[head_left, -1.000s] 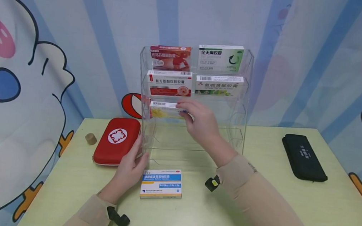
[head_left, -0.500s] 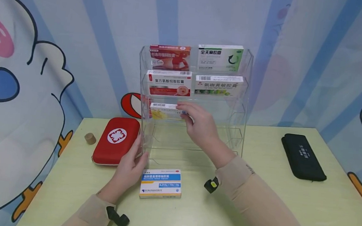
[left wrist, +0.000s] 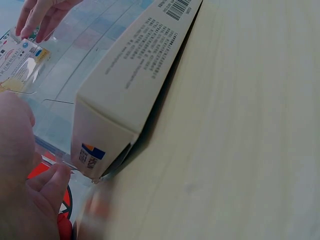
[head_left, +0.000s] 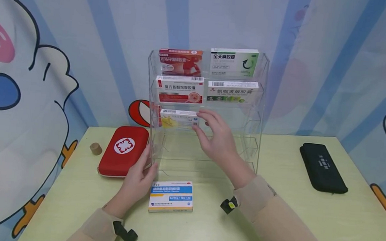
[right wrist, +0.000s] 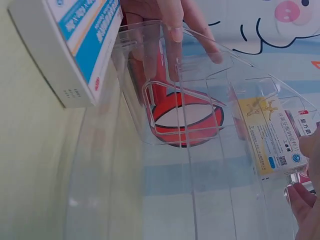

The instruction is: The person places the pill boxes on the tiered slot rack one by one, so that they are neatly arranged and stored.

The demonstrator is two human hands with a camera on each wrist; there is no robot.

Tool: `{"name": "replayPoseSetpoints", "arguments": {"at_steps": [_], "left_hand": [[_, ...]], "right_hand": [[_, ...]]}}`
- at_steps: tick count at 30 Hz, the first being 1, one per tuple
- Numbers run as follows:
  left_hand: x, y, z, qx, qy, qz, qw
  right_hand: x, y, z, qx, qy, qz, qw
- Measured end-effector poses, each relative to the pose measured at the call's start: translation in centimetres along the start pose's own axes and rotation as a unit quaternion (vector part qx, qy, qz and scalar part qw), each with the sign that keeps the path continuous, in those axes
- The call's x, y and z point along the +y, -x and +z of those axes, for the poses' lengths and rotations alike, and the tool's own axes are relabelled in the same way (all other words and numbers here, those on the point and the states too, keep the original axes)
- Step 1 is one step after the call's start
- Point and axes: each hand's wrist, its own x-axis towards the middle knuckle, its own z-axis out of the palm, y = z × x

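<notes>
My left hand (head_left: 136,182) grips the lower left side of a clear acrylic display rack (head_left: 252,143), fingers along its outer face in the right wrist view. My right hand (head_left: 219,140) is at the right end of a yellow-and-white medicine box (head_left: 178,120) standing in the left half of the rack's third tier. Its thumb and fingers are parted, fingertips right by the box's end. In front of the rack, a blue-and-white medicine box (head_left: 171,197) lies flat on the table beside my left hand.
Two upper tiers hold a red box (head_left: 180,62), a green-and-white box (head_left: 234,63), a red-and-white box (head_left: 180,90) and another white box (head_left: 232,91). A red first-aid case (head_left: 120,160) and wooden cork (head_left: 96,148) stand left; a black pouch (head_left: 324,168) lies right.
The right hand has let go of the yellow-and-white box and drawn slightly right, its fingers parting. The box now sits slightly lower in the tier. The left hand keeps its place.
</notes>
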Motion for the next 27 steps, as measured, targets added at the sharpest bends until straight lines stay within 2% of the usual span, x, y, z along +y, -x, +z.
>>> {"name": "replayPoseSetpoints", "arguments": {"at_steps": [7,14,22,27], "left_hand": [[0.1,0.0,0.0,0.000,-0.001,-0.002,1.0000],[-0.1,0.0,0.0,0.000,0.000,-0.002,1.0000],[0.0,0.0,0.0,0.000,-0.001,0.001,1.0000],[-0.1,0.0,0.0,0.001,-0.001,0.002,1.0000]], "right_hand": [[-0.2,2.2,0.1,0.027,-0.006,-0.038,0.9989],[-1.4,4.8,0.6,-0.002,-0.021,-0.076,0.9969],[-2.8,8.3,1.4,-0.092,-0.021,-0.042,0.9947],[-3.2,10.1,1.6,-0.142,-0.019,0.009,0.9897]]}}
